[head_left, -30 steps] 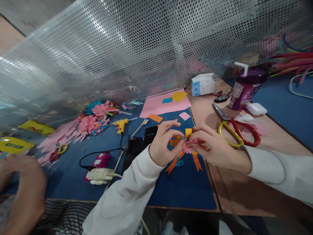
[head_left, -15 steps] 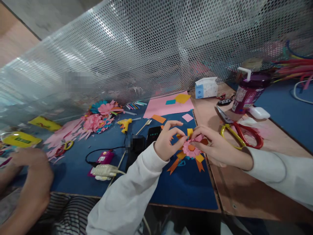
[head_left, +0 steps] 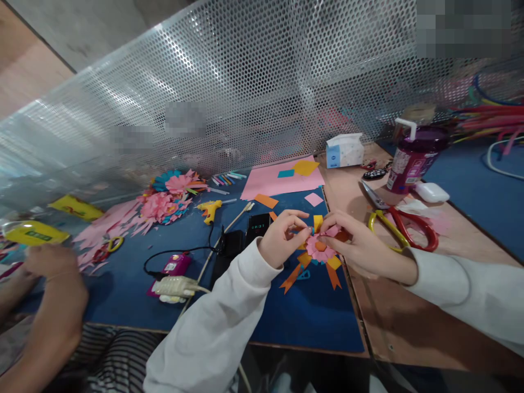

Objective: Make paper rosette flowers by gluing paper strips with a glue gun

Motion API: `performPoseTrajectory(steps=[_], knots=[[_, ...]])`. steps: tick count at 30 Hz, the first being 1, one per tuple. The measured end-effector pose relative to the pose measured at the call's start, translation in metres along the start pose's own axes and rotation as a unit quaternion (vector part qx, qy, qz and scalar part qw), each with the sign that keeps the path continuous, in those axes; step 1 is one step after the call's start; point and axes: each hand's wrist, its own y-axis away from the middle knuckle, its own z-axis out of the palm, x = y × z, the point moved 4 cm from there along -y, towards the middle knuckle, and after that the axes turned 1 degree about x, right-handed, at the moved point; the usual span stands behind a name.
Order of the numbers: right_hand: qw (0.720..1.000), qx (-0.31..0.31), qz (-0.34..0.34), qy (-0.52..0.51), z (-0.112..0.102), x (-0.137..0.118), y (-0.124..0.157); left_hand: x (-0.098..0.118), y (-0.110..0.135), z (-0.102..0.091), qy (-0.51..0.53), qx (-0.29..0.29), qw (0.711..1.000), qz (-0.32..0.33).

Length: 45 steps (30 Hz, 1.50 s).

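Observation:
A pink paper flower with an orange centre, yellow and orange loops and two orange ribbon tails lies above the blue table mat. My left hand is at its left edge, thumb and fingers pinched together on the flower's rim. From the right, my right hand grips the flower's upper right petals between thumb and fingers. Some of the flower's back and right side is hidden by my fingers. Just left of my left hand sits a black device with a lit display.
Red-and-yellow scissors, a purple cup and a tissue pack stand to the right. A yellow glue gun, power strip and paper flowers lie left. A co-worker's hand is far left.
My left fingers have curled in and closed onto the flower's left rim. My right hand stays at the petals. The co-worker's hand has shifted slightly.

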Motion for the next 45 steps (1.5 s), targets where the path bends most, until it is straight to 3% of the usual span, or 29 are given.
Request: performPoseTrajectory(steps=[13,16,21,27,34,45], knots=[[0.999,-0.006,0.029,-0.011,0.001,-0.001,0.001,0.005,0.002,0.001,0.039,-0.032,0.999,-0.021],[0.998,-0.007,0.053,-0.018,0.003,0.000,0.001,0.005,0.001,0.002,0.040,-0.031,0.999,-0.012],[0.992,0.009,0.111,-0.060,0.006,0.004,0.003,-0.001,0.000,0.004,0.116,-0.053,0.990,-0.053],[0.989,0.034,0.127,-0.075,0.009,0.013,0.001,-0.007,-0.001,0.004,0.134,-0.052,0.987,-0.067],[0.960,-0.001,0.262,-0.103,0.010,0.025,-0.004,-0.008,0.002,0.008,0.158,-0.047,0.979,-0.119],[0.955,-0.017,0.264,-0.138,0.012,0.020,-0.005,-0.009,-0.001,0.006,0.088,-0.016,0.996,-0.030]])
